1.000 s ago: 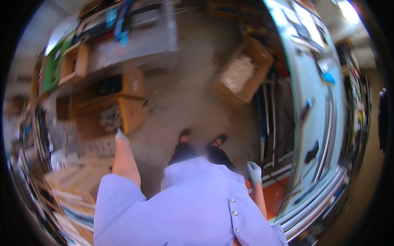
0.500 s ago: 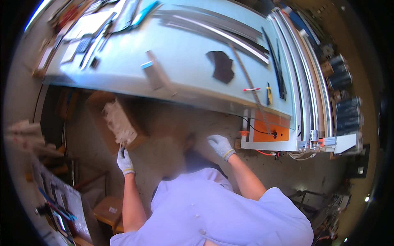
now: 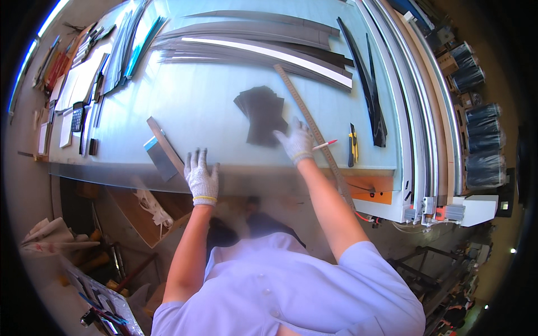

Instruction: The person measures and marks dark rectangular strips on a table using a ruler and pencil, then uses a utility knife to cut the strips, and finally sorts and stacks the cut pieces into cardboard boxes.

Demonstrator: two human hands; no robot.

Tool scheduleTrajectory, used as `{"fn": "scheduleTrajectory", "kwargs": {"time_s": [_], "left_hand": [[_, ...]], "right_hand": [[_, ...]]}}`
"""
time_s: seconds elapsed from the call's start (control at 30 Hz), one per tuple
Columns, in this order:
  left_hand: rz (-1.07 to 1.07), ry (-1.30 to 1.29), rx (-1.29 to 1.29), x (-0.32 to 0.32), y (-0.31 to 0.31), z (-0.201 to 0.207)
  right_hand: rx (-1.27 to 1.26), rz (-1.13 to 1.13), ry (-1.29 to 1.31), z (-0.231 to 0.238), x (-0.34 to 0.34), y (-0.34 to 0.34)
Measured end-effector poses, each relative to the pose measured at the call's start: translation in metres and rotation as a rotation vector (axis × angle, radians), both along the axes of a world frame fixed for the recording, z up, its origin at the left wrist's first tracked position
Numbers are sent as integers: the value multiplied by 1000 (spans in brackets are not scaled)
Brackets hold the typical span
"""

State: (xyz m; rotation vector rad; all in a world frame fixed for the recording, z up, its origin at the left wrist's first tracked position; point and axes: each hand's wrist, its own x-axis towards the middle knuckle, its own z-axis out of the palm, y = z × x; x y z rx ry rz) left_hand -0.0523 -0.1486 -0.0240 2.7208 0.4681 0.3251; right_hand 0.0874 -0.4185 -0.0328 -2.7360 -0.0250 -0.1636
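Observation:
My left hand (image 3: 201,175), in a pale knitted glove, is at the table's near edge with its fingers spread. Just beside it lie a wooden strip (image 3: 165,147) and a grey flat piece with a light blue end (image 3: 159,159). My right hand (image 3: 295,140), gloved alike, reaches over the table with thumb and fingers apart and holds nothing that I can see. Close by its thumb is a fanned stack of dark flat sheets (image 3: 262,115). A long ruler (image 3: 309,116) and a red-and-white pen (image 3: 325,144) lie right of this hand, then a yellow utility knife (image 3: 352,147).
Long grey strips (image 3: 252,47) lie across the table's far part, dark strips (image 3: 370,89) at its right. Metal rails (image 3: 428,112) line the right side. Papers and a calculator (image 3: 77,117) are at the left. Below the edge stands a cardboard box (image 3: 143,224) with white scraps.
Both hands have risen from below the table's edge, the left away from the box of scraps and the right toward the dark sheets. The view has shifted too.

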Motion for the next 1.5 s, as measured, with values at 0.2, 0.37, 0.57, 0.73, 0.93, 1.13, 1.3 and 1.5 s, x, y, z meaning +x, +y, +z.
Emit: {"fn": "scheduleTrajectory", "kwargs": {"time_s": [0.2, 0.37, 0.57, 0.73, 0.93, 1.13, 1.3, 1.5], "left_hand": [[375, 341, 217, 10, 21, -25], [124, 229, 373, 20, 102, -40], [134, 95, 364, 55, 150, -22], [-492, 19, 135, 59, 59, -1], [-695, 62, -29, 57, 42, -13], [-688, 45, -70, 50, 57, -9], [-764, -110, -113, 63, 60, -5], [-448, -171, -52, 34, 164, 7]], "right_hand": [[-223, -22, 260, 7, 37, 80], [-231, 488, 263, 4, 27, 100], [185, 466, 29, 6, -6, 42], [-391, 39, -99, -10, -23, -117], [-560, 299, 36, -15, -26, -150], [-116, -210, -4, 6, -86, -156], [-287, -668, -229, -81, -170, -293], [673, -804, 60, -82, -199, -215]]}}
